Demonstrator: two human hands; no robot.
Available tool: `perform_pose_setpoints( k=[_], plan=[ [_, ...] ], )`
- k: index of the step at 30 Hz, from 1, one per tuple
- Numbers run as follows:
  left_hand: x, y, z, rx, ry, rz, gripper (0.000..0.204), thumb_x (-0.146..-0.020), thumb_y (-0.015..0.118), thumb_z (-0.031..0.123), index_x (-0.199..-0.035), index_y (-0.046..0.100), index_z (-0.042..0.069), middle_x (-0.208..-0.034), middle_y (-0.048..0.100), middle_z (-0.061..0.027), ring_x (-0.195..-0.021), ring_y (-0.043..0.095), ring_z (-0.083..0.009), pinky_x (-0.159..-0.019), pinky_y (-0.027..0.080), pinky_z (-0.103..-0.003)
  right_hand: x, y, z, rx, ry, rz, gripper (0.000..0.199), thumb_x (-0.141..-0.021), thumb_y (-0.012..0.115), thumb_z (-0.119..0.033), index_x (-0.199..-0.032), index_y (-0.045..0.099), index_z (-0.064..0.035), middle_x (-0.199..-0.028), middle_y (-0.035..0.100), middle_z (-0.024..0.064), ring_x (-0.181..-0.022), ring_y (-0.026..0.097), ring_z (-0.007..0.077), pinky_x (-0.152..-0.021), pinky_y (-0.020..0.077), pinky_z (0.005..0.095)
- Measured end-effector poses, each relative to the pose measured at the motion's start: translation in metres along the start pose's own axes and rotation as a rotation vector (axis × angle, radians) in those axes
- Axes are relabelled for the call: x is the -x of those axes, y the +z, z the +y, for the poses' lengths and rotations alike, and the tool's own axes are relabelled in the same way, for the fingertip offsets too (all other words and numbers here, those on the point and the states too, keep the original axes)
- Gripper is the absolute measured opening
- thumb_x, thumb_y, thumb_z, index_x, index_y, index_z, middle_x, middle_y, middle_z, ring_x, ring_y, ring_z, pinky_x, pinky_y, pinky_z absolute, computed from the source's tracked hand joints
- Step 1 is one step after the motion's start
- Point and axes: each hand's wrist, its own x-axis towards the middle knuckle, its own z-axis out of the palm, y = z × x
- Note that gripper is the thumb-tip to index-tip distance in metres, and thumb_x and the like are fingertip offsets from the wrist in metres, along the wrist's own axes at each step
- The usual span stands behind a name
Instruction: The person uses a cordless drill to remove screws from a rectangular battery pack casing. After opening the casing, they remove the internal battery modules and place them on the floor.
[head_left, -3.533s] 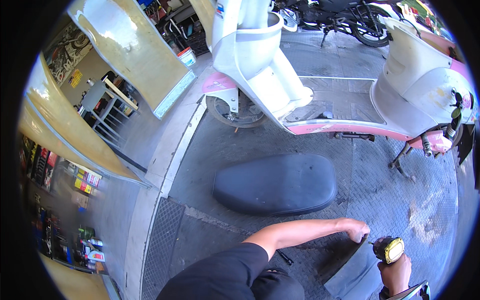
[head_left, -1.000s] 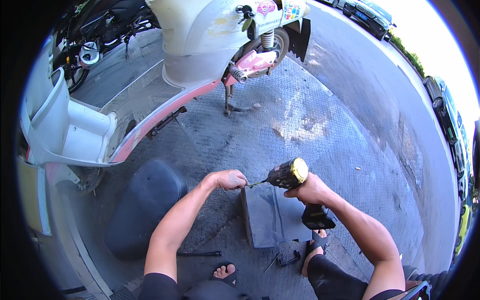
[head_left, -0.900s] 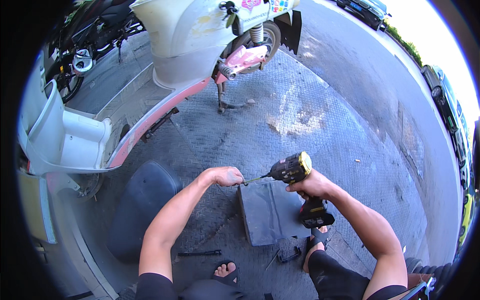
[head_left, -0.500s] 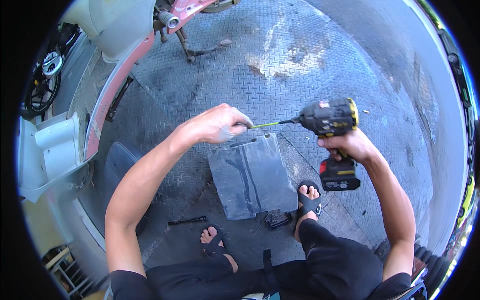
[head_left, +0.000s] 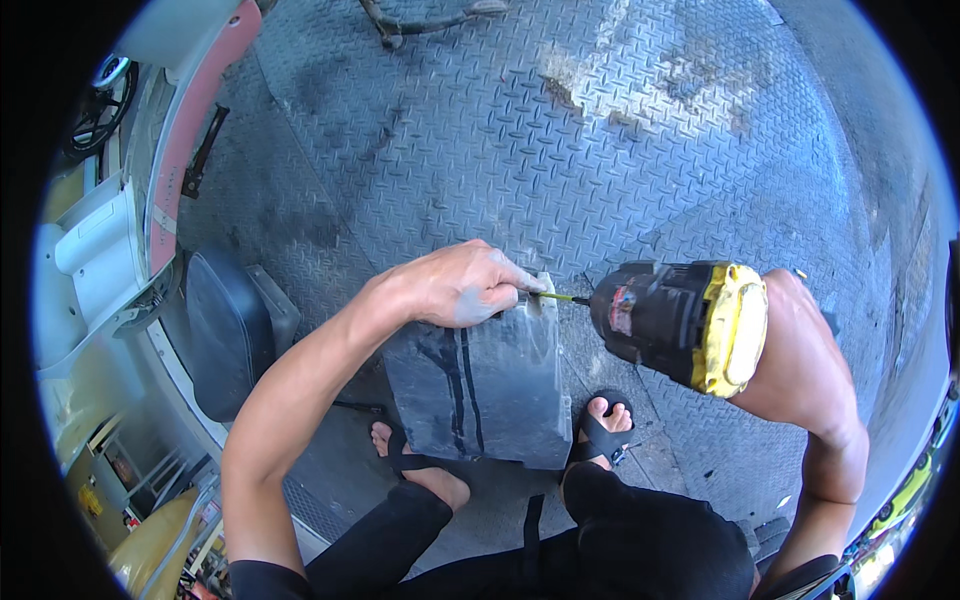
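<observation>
My right hand (head_left: 785,305) grips a black-and-yellow cordless drill (head_left: 650,320), whose body hides most of the fingers. A long, thin yellow-green bit (head_left: 560,296) points left from its chuck toward the far edge of a grey, scuffed box-like piece (head_left: 515,390). My left hand (head_left: 478,285) is at that far edge, thumb and index finger closed together beside the bit's tip. Whatever lies between those fingertips is too small to make out. The grey piece stands between my feet, with dark wet-looking streaks down its top.
Patterned metal floor plates (head_left: 450,150) spread ahead. A black scooter seat (head_left: 225,330) lies to the left, beside a pale body panel with a pink edge (head_left: 175,150). A dark metal stand (head_left: 430,22) shows at the far edge.
The drill has swung closer and tilted, its back end now facing up toward me. Bit and left hand have come down to the grey piece's far edge. My view has shifted.
</observation>
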Motion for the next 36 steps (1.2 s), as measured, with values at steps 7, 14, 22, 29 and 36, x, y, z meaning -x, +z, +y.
perform_pose_setpoints(
  k=[7, 14, 22, 29, 36],
  plan=[
    [-0.002, 0.010, -0.007, -0.107, 0.043, 0.040, 0.035, -0.094, 0.056, 0.013, -0.118, 0.078, -0.002, -0.089, 0.069, -0.0307, -0.087, 0.068, -0.0506, -0.082, 0.053, -0.057, -0.036, -0.003, -0.023, 0.218, -0.106, -0.046, 0.024, -0.070, 0.088, -0.014, -0.085, 0.073, -0.0051, -0.074, 0.070, 0.0170, -0.077, 0.072, 0.0422, -0.073, 0.0545, 0.0464],
    [0.000, 0.015, -0.010, -0.153, 0.051, 0.109, 0.031, -0.095, 0.055, 0.015, -0.109, 0.076, -0.003, -0.093, 0.072, -0.0298, -0.092, 0.070, -0.0499, -0.085, 0.055, -0.056, -0.026, -0.006, -0.057, 0.301, -0.149, -0.047, 0.019, -0.085, 0.082, -0.012, -0.095, 0.076, 0.0027, -0.076, 0.074, 0.0232, -0.075, 0.077, 0.0415, -0.076, 0.0632, 0.0475],
    [0.000, 0.029, -0.025, -0.121, 0.003, 0.175, 0.039, -0.097, 0.054, 0.016, -0.122, 0.077, -0.002, -0.103, 0.075, -0.0296, -0.098, 0.073, -0.0479, -0.090, 0.057, -0.054, 0.000, 0.013, -0.087, 0.524, -0.159, -0.144, 0.017, -0.093, 0.070, -0.014, -0.100, 0.065, 0.0016, -0.069, 0.074, 0.0156, -0.066, 0.078, 0.0350, -0.058, 0.0608, 0.0450],
    [0.015, 0.024, -0.012, -0.092, 0.013, 0.248, 0.032, -0.100, 0.063, 0.021, -0.117, 0.078, -0.002, -0.101, 0.076, -0.0268, -0.099, 0.072, -0.0478, -0.088, 0.057, -0.055, 0.004, 0.041, -0.098, 0.755, -0.220, -0.053, 0.011, -0.093, 0.067, -0.013, -0.092, 0.063, -0.0030, -0.070, 0.072, 0.0073, -0.064, 0.077, 0.0214, -0.053, 0.0576, 0.0353],
    [0.063, 0.061, 0.032, -0.142, 0.226, 0.565, 0.060, -0.081, 0.085, 0.006, -0.138, 0.071, -0.002, -0.077, 0.062, -0.0083, -0.066, 0.065, -0.0275, -0.057, 0.054, -0.041, -0.006, 0.040, -0.088, 0.635, -0.236, -0.085, 0.013, -0.091, 0.067, -0.014, -0.091, 0.062, -0.0028, -0.070, 0.071, 0.0070, -0.062, 0.076, 0.0204, -0.052, 0.0566, 0.0336]
  ],
)
